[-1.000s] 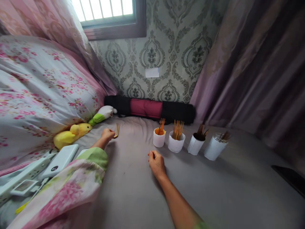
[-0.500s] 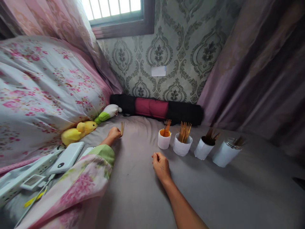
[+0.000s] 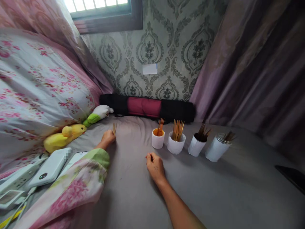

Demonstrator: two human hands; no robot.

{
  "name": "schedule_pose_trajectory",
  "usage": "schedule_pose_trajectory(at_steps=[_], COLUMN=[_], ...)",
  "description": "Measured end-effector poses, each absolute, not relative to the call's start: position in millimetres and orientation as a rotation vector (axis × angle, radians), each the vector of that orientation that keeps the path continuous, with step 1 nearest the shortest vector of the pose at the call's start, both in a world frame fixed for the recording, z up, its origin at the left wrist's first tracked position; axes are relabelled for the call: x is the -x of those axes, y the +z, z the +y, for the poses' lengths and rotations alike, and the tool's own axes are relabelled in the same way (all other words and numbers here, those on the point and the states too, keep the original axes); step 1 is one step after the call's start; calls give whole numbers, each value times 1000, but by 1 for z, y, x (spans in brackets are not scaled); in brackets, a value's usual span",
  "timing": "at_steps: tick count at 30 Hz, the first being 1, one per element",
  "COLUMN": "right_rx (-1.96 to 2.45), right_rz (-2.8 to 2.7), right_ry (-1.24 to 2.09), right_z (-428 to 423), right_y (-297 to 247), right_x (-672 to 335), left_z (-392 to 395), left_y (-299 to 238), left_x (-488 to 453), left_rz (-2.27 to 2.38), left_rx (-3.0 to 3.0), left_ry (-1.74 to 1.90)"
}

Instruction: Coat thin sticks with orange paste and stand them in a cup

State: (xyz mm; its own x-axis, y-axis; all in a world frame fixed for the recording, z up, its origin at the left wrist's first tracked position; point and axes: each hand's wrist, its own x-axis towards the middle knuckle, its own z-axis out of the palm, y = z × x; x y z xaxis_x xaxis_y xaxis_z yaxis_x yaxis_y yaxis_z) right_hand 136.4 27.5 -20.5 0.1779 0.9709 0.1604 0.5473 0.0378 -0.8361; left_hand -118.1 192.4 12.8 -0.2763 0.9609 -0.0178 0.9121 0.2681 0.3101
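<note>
Holding a few sticks (image 3: 114,128) upright, the left hand (image 3: 108,138) pinches them near the bed's (image 3: 133,197) far left corner. The right hand (image 3: 154,165) rests curled shut, holding nothing visible. Risk: soft bedding could tip the four cups (image 3: 175,147) near it.

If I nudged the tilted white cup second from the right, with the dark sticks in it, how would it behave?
The white cup with dark sticks would probably tip: it already leans on the soft grey bedsheet. It looks light, likely paper, so it may slide or crumple. Its dark sticks stand loose and could spill out.
</note>
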Motion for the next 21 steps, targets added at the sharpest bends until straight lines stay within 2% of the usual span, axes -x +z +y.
schedule_pose_trajectory(at_steps=[21], right_rx=[1642], right_rz=[-1483], right_ry=[644], right_z=[27], right_y=[-21], right_x=[-136], left_z=[187], left_y=[15], left_x=[110], left_rz=[2396], left_rx=[-1740], left_ry=[260])
